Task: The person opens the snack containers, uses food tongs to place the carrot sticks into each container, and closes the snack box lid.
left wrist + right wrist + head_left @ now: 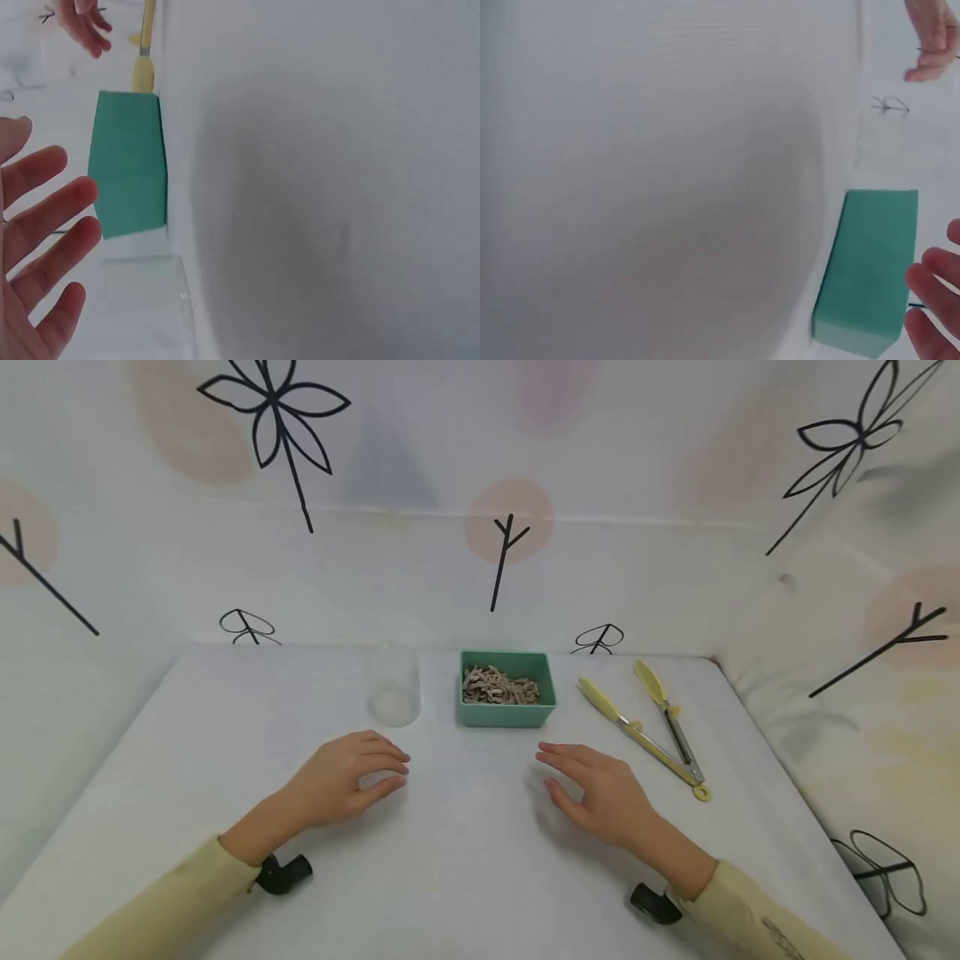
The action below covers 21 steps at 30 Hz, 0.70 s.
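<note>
Tabletop: white, smooth, with soft shadows beneath both hands; its right edge runs back to a far right corner.
Back wall: white, beyond the far edge, with a horizontal crease; pale peach, pink and grey-blue patches, black-line flowers and twigs.
Right wall: the same pattern, with yellow tints and grey shapes.
Left wall: pale, with a black twig over a peach disc.
Box: green, rectangular, far centre, upright on the tabletop.
Contents of box: many small brown pieces, heaped.
Cup: transparent, far side, left of the box and apart from it.
Tongs: metal with yellow tips and ring, lying right of the box, arms spread, tips far.
Left hand: raised, on the near side of the cup; fingers loose and spread, holding nothing.
Right hand: raised, nearer than the box, left of the tongs; fingers extended, thumb wide apart, holding nothing.
</note>
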Motion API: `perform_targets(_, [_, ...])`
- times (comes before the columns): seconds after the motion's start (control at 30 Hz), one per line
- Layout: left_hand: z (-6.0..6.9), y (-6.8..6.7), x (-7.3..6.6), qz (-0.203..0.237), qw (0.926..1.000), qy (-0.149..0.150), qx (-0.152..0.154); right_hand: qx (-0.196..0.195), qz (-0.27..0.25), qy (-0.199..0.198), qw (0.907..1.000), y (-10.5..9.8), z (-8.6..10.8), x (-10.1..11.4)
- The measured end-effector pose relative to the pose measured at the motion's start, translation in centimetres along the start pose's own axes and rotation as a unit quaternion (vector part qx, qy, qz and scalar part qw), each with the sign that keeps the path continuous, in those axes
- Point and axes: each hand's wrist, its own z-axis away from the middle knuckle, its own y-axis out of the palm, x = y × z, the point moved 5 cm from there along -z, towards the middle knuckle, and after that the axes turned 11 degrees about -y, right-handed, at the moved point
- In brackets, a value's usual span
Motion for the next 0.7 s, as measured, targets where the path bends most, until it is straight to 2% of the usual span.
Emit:
perform_targets(0.1, [0.3,-0.2,1.6,0.034,0.9962,-0.075,-0.026,-0.022,-0.025,0.032,0.9990,0.0,-0.4,-0.5])
perform_targets(0.17, [0.5,-0.4,2.8,0.061,0.9884,-0.131,-0.045,-0.032,-0.038,0.052,0.9974,0.2,-0.8,-0.7])
perform_targets(0.27, [0.5,-0.6,4.7,0.103,0.9700,-0.207,-0.075,-0.045,-0.065,0.084,0.9933,0.5,-1.5,-1.2])
perform_targets(0.4, [0.2,-0.7,6.8,0.155,0.9404,-0.286,-0.097,-0.068,-0.108,0.110,0.9857,0.9,-2.7,-1.6])
perform_targets(0.57, [-0.6,-0.1,8.6,0.227,0.9032,-0.355,-0.082,-0.091,-0.159,0.125,0.9751,1.6,-4.4,-2.0])
perform_targets(0.7, [-1.6,0.5,9.4,0.281,0.8814,-0.372,-0.075,-0.094,-0.208,0.148,0.9623,2.6,-5.7,-2.4])
